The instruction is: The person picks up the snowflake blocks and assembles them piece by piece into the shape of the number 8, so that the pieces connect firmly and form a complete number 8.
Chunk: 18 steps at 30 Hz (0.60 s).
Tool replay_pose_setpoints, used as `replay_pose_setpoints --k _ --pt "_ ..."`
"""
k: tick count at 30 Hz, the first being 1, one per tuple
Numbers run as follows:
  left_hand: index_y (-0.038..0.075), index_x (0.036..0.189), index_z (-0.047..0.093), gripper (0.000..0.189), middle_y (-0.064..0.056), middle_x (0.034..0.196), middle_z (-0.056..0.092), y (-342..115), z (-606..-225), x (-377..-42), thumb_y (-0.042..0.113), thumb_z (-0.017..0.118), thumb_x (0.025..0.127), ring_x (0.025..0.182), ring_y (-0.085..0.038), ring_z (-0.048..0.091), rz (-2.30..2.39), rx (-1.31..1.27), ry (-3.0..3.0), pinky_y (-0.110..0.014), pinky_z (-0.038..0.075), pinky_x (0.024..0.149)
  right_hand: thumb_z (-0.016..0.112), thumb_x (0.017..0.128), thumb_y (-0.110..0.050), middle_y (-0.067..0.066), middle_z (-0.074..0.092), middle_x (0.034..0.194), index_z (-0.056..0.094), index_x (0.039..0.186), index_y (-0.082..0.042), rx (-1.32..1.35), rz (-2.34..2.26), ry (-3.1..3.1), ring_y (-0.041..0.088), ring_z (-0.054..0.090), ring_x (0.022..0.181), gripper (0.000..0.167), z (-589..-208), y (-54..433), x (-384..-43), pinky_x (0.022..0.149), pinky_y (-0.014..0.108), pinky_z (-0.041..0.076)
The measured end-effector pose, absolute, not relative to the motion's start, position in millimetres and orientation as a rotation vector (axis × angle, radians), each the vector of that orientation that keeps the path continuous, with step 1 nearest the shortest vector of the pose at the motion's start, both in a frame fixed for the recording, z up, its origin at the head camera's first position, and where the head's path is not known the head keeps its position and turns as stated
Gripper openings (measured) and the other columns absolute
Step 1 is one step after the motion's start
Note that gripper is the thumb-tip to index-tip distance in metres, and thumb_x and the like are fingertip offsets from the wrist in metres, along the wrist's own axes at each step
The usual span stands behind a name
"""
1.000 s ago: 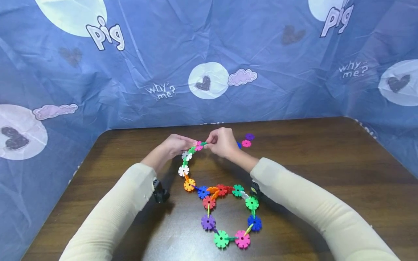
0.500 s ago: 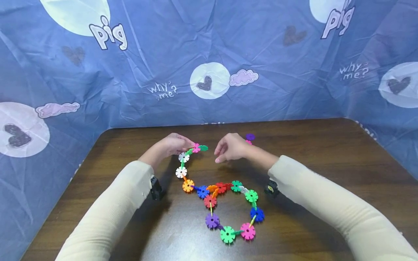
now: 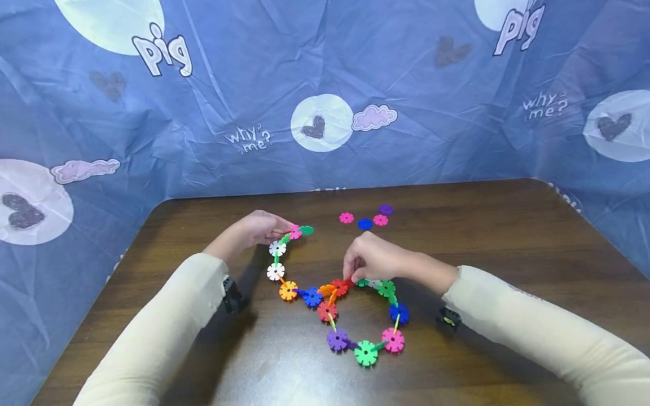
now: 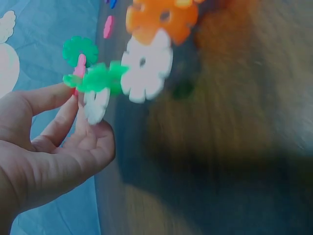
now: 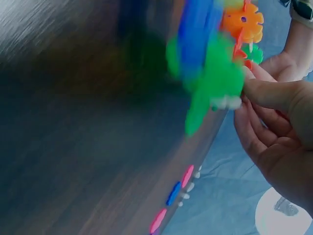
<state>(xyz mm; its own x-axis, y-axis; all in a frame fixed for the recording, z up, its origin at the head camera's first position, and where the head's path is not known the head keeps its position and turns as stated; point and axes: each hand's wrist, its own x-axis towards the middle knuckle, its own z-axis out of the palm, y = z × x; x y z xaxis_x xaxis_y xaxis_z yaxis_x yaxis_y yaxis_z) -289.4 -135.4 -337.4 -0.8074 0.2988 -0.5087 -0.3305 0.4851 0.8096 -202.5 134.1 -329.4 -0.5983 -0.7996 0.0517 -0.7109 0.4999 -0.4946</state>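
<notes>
A chain of notched plastic snowflake discs lies on the table, its right part closed into a ring with a green disc (image 3: 366,353) at the near side. At the chain's far left end my left hand (image 3: 260,227) pinches a pink disc (image 3: 294,232); a green disc (image 4: 80,51) sticks out beyond it. White discs (image 3: 276,272) and an orange disc (image 3: 288,290) follow toward the ring. My right hand (image 3: 378,256) pinches the ring's far side at a red disc (image 3: 349,282). In the right wrist view, blurred green discs (image 5: 215,73) hang beside the thumb.
Loose discs lie at the back of the brown table (image 3: 482,237): two pink (image 3: 346,217), one blue (image 3: 364,224) and one purple (image 3: 386,210). A blue printed cloth (image 3: 244,73) hangs behind and along the sides.
My right hand has left the chain's green end disc and moved right and nearer, onto the ring's far side. The left hand keeps its pinch, shifting slightly left. The ring's near side has shifted.
</notes>
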Motion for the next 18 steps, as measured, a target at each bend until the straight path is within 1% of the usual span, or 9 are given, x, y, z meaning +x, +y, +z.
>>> replay_pose_setpoints --k 2,5,10,13,18 --pt "-0.005 0.133 0.052 0.039 0.016 0.065 0.064 -138 -338 -285 0.009 0.049 0.097 0.068 0.002 0.059 1.342 -0.017 2.103 -0.017 0.046 0.069 0.076 0.077 0.000 0.000 0.074 0.074 0.075 0.075 -0.009 -1.355 -0.712 2.567 -0.001 0.062 0.065 0.010 -331 138 -204 0.061 0.012 0.051" --pt "-0.006 0.129 0.053 0.036 0.014 0.068 0.064 -142 -339 -275 0.008 0.050 0.097 0.069 0.000 0.059 1.327 -0.010 2.079 -0.018 0.046 0.069 0.076 0.077 0.000 -0.001 0.073 0.075 0.075 0.075 -0.010 -1.453 -0.682 2.563 0.002 0.063 0.067 0.011 -331 146 -207 0.062 0.016 0.051" --pt "-0.004 0.122 0.058 0.030 0.012 0.071 0.066 -145 -343 -253 0.007 0.052 0.095 0.071 0.000 0.062 1.320 0.022 2.028 -0.018 0.047 0.069 0.075 0.079 0.000 -0.004 0.073 0.076 0.075 0.076 -0.011 -1.588 -0.619 2.508 0.006 0.067 0.075 0.012 -330 156 -210 0.070 0.021 0.054" --pt "-0.003 0.118 0.060 0.027 0.010 0.074 0.067 -146 -346 -240 0.007 0.053 0.094 0.074 -0.002 0.063 1.323 0.056 1.997 -0.019 0.048 0.072 0.074 0.081 -0.002 -0.004 0.073 0.078 0.075 0.077 -0.011 -1.610 -0.601 2.471 0.007 0.068 0.077 0.010 -330 160 -209 0.073 0.021 0.055" --pt "-0.003 0.114 0.062 0.024 0.009 0.075 0.068 -145 -350 -225 0.005 0.054 0.094 0.075 -0.002 0.062 1.369 0.084 1.962 -0.019 0.048 0.072 0.073 0.081 -0.002 -0.002 0.073 0.078 0.075 0.077 -0.010 -1.584 -0.618 2.445 0.006 0.068 0.076 0.010 -330 164 -205 0.071 0.019 0.056"
